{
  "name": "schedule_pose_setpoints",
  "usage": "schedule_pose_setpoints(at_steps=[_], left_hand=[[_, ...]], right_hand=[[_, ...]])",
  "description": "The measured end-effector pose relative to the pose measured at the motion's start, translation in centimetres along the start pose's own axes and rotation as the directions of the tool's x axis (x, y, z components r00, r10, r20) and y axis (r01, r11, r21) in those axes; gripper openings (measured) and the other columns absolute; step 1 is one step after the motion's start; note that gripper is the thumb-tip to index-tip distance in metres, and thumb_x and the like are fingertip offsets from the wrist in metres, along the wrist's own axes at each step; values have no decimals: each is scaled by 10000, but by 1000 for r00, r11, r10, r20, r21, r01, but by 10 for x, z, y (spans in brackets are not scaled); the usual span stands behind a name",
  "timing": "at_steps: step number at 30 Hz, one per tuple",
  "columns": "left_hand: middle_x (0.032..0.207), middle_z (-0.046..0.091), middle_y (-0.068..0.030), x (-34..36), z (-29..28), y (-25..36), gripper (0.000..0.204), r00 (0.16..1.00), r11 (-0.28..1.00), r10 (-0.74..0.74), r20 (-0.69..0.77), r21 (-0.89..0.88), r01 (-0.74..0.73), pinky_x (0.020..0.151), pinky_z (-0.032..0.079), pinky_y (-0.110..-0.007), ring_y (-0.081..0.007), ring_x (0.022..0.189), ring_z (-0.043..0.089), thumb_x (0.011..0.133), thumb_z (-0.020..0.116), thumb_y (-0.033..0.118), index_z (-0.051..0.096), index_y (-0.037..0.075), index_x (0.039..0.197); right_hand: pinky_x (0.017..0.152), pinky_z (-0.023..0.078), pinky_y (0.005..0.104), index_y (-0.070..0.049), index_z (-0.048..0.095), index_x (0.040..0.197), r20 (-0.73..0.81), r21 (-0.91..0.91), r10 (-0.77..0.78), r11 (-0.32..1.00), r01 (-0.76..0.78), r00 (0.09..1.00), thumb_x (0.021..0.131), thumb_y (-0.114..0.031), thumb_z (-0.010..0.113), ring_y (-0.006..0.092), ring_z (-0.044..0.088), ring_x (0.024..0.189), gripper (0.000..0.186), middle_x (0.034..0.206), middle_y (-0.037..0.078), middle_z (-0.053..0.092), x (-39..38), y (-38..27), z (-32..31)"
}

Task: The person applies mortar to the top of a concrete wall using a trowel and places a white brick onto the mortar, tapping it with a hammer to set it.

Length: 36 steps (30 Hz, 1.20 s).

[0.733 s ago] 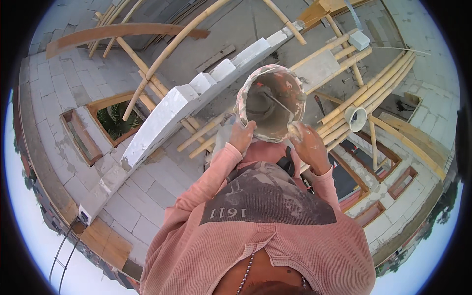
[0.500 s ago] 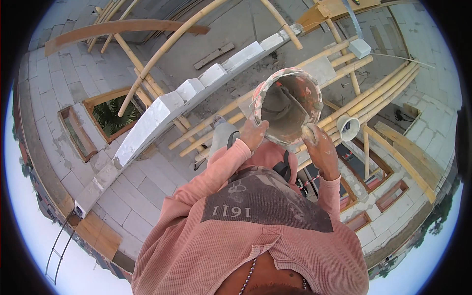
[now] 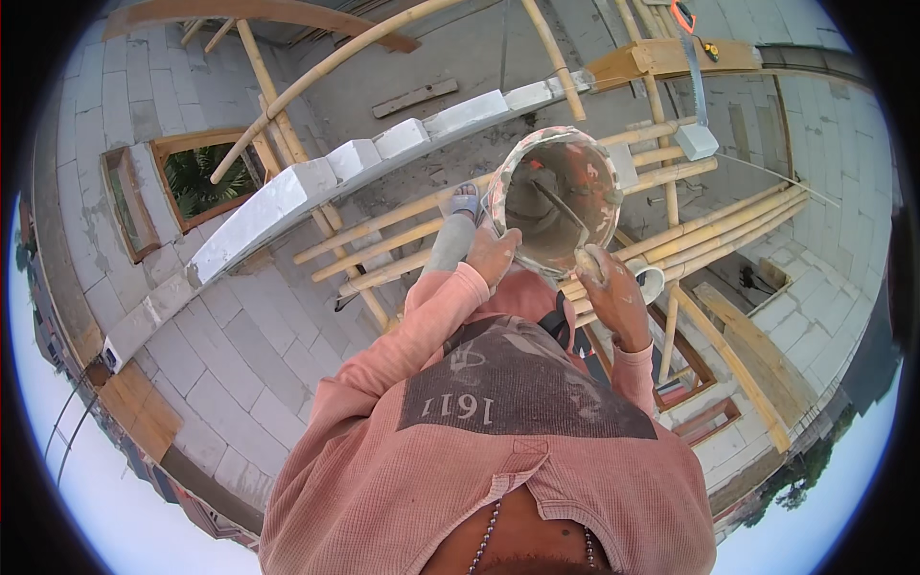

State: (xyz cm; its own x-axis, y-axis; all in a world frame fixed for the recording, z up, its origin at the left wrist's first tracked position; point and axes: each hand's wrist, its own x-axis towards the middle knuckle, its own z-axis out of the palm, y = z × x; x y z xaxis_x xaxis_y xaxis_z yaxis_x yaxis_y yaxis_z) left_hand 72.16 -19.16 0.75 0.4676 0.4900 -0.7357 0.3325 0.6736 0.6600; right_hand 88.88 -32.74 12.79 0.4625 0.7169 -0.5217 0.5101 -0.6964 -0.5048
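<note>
A mortar-crusted bucket (image 3: 608,192) hangs in front of my body, tilted so its inside shows, with grey mortar in it. My left hand (image 3: 493,257) is closed on its near left rim. In my right hand (image 3: 613,292), fingers wrapped round the handle, is a trowel (image 3: 569,211). Its thin bent shank reaches over the near right rim, and the blade lies inside against the mortar, partly hidden. Just behind my right hand, a small white pail (image 3: 652,281) is partly covered by it.
Bamboo scaffold poles (image 3: 685,225) run below the bucket. A stepped row of white blocks (image 3: 316,182) crosses beyond. Upper right are a handsaw (image 3: 694,81), a tape measure (image 3: 710,51) on a plank and a white block (image 3: 697,142). My sandalled foot (image 3: 466,201) stands by the poles.
The view has shifted, bringing more of my left leg and the saw's orange handle into sight. Inside the bucket, the trowel has turned, and my right hand now covers more of the white pail.
</note>
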Motion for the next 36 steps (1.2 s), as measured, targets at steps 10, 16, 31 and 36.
schedule_pose_setpoints(at_steps=[10,16,31,36], left_hand=[[994,661,-143,-9,-18,13,431,997,975,-20,74,-221,36,806,510,-349,-215,853,614,823,606,135,582,-79,1197],[902,664,-128,17,-21,-15,321,998,999,22,63,-36,-20,732,539,-349,-207,784,628,812,599,109,636,-82,1068],[1145,640,-310,14,37,11,608,950,961,-17,310,266,-70,961,463,-435,-414,1083,626,837,615,290,514,-93,1297],[1169,625,-339,26,60,3,603,942,965,-3,337,249,-86,964,467,-444,-446,1091,619,825,622,317,540,-92,1261]], right_hand=[[922,477,486,-20,574,1289,-14,-106,-42,994,40,999,931,-279,629,434,607,1087,446,1148,250,652,-9,-19,12],[921,479,474,-15,588,1273,-68,9,6,1000,-6,998,929,-268,633,432,612,1075,429,1136,251,656,-26,-27,22],[815,542,336,-19,569,1334,-246,261,333,927,-269,910,984,-274,612,234,677,945,435,1144,149,671,-82,-13,16],[666,575,272,13,516,1372,-91,666,493,676,-316,865,997,-232,606,164,680,775,457,1079,135,655,-82,-15,0]])
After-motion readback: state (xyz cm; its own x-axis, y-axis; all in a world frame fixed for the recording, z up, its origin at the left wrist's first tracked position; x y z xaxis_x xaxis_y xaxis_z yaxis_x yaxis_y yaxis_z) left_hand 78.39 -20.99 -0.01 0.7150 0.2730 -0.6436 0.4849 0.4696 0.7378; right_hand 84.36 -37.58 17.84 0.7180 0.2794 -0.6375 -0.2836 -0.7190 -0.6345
